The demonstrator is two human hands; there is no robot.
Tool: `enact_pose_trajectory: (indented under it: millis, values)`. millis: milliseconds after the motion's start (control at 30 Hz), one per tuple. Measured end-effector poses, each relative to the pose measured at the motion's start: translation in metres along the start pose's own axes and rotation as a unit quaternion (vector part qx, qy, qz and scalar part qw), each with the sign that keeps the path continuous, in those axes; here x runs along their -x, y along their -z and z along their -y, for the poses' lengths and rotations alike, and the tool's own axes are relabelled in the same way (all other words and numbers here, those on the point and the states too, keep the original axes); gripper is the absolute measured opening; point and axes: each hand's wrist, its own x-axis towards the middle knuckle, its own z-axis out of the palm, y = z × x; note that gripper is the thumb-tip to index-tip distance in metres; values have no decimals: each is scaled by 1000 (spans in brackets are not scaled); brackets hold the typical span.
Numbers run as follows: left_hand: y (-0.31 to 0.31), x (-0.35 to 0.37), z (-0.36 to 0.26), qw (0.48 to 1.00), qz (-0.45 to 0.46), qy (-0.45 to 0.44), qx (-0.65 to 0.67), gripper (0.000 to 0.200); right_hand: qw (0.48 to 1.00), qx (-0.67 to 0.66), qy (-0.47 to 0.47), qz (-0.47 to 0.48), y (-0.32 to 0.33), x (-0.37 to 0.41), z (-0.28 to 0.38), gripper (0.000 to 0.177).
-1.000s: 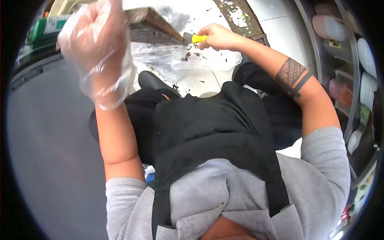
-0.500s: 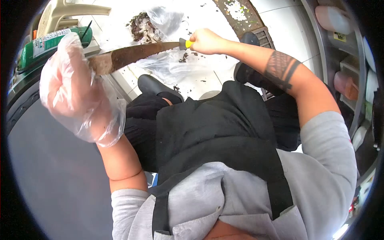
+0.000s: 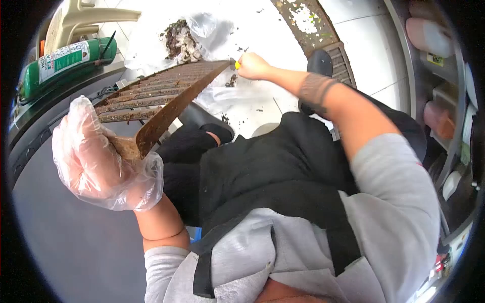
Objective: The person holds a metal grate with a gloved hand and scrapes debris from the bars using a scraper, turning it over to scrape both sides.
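Observation:
A dirty, rust-brown slatted drain grate [image 3: 174, 103] is held up at a tilt over the floor, its slats and one long side edge showing. My left hand [image 3: 93, 154], in a clear plastic glove, is closed round its near end. My bare right hand [image 3: 254, 66] grips a small tool by its yellow handle [image 3: 237, 65] at the grate's far end. The tool's dark tip is mostly hidden, so whether it touches the grate cannot be made out. Beyond the grate, a heap of dark, wet debris [image 3: 180, 40] lies beside a crumpled clear plastic bag [image 3: 203, 25] on the floor.
A floor drain channel [image 3: 303, 25] with white scraps runs along the tiles, with another slatted grate [image 3: 339, 63] at its near end. To the left are a green cylinder [image 3: 63, 63] and a beige plastic chair [image 3: 70, 22]. Shelving [image 3: 411, 76] stands along the right.
The grate has turned from edge-on to show its slats, and its near end has dropped with my left hand. My right hand has shifted slightly down and still grips the yellow-handled tool.

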Motion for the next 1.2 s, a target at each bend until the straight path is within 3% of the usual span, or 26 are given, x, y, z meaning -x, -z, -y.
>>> enact_pose_trajectory:
  millis: [33,100,167,267,367,500,567,633,667,733,900,967,1100,1200]
  values:
    - [-1,-1,-6,999,-11,28,12,15,1000,4,6,-8,-10,-7,-11,22]
    - [2,-8,5,988,27,-142,-52,10,998,26,40,-43,-17,-15,-21,22]
    - [11,-8,9,970,57,-222,-84,8,999,15,10,-28,-19,-8,-20,23]
    - [18,-8,13,955,76,-259,-125,13,999,47,5,-1,-4,0,-1,22]
    - [22,-1,15,966,105,-201,-126,20,1000,17,19,6,6,13,6,23]
    - [28,-1,10,924,90,-294,-227,26,999,32,-2,-6,-23,-16,-12,26]
    - [31,-4,14,921,109,-312,-205,27,998,45,0,-33,-23,-36,-17,27]
    - [34,-7,20,918,121,-325,-192,28,997,74,10,-1,-23,-35,-12,29]
    - [36,-12,32,900,104,-364,-215,38,997,73,11,2,-20,-33,-9,29]
    - [35,-11,37,913,86,-350,-191,41,992,95,-12,85,10,-23,4,29]
    - [41,-8,31,934,71,-298,-185,41,993,109,-30,39,38,-4,4,30]
    - [49,-5,32,968,58,-200,-144,38,995,94,-25,40,43,3,16,30]
    - [51,-3,48,972,6,-149,-180,20,998,53,11,6,21,8,45,23]
    - [54,-6,61,964,-5,-196,-181,18,997,65,-37,-11,-17,-15,28,23]
